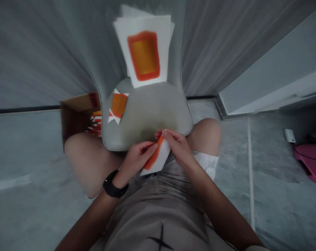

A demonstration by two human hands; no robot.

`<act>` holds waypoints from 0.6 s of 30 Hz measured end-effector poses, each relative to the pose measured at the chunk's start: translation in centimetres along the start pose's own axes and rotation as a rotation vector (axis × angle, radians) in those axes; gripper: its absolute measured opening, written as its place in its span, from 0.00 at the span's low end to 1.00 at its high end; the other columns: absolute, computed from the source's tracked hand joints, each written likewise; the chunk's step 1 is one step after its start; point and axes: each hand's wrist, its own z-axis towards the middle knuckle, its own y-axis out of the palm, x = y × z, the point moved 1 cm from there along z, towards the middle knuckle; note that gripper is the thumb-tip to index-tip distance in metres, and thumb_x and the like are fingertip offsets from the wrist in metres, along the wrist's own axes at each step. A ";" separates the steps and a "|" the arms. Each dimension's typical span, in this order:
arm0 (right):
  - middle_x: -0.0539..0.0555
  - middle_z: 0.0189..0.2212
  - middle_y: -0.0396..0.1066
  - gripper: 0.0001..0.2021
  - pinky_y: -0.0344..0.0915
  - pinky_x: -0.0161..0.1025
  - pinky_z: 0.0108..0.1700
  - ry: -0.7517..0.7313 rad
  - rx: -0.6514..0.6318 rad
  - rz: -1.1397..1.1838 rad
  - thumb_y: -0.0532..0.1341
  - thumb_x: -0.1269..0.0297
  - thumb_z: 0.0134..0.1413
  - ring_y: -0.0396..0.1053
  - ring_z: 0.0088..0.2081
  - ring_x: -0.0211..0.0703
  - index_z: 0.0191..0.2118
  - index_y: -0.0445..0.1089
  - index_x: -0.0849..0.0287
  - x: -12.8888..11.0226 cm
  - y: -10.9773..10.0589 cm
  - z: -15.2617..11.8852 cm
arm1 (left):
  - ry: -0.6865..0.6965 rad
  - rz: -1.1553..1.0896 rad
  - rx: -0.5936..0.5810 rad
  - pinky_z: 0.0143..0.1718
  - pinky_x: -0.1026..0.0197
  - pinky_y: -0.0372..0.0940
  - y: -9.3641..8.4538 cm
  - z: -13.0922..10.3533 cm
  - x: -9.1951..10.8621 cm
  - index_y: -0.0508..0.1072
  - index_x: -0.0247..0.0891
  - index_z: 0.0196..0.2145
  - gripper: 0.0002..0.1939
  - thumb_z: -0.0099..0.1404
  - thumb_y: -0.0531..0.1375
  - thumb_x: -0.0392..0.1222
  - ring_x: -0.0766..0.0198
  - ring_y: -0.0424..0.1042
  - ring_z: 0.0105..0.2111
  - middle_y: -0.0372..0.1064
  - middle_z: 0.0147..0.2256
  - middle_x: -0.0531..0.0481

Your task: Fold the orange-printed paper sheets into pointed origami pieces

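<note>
A partly folded white sheet with an orange strip (pixel 162 158) is held over my lap, near the front edge of the chair seat. My left hand (pixel 139 156) pinches its left side, thumb on the orange strip. At the upper right corner my right hand (pixel 177 143) grips the same sheet between thumb and fingers. Leaning on the chair's backrest is a stack of white sheets (pixel 163 45), the front one printed with an orange-red and yellow rectangle. A folded orange and white paper piece (pixel 118 105) lies on the left of the seat.
The grey chair (pixel 152 108) stands between my knees. Left of it, a cardboard box (pixel 75 116) holds several folded orange and white papers (pixel 96 125). On the floor at the right are a pink object (pixel 311 162) and a small white object (pixel 289 135). A grey curtain hangs behind.
</note>
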 end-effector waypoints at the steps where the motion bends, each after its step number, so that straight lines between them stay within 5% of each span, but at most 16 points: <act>1: 0.55 0.42 0.83 0.19 0.75 0.49 0.54 -0.002 -0.001 -0.008 0.68 0.42 0.57 0.80 0.48 0.50 0.43 0.81 0.51 0.0 0.0 -0.1 | 0.019 0.018 -0.016 0.32 0.64 0.66 0.1 0.2 0.4 0.84 0.39 0.42 0.21 0.69 0.62 0.60 0.63 0.73 0.33 0.81 0.37 0.50; 11: 0.53 0.42 0.83 0.20 0.76 0.46 0.51 -0.018 -0.009 -0.009 0.68 0.41 0.57 0.79 0.47 0.49 0.46 0.81 0.50 -0.4 0.5 0.3 | 0.083 -0.015 0.095 0.33 0.63 0.65 1.5 1.5 1.2 0.84 0.38 0.39 0.18 0.67 0.64 0.56 0.63 0.72 0.31 0.80 0.35 0.50; 18: 0.50 0.34 0.82 0.13 0.73 0.41 0.43 -0.063 0.027 -0.058 0.72 0.48 0.52 0.78 0.38 0.44 0.34 0.81 0.51 -1.1 0.1 0.5 | 0.078 -0.017 0.097 0.35 0.63 0.66 1.2 1.0 1.4 0.84 0.39 0.41 0.16 0.67 0.65 0.54 0.63 0.74 0.33 0.82 0.37 0.51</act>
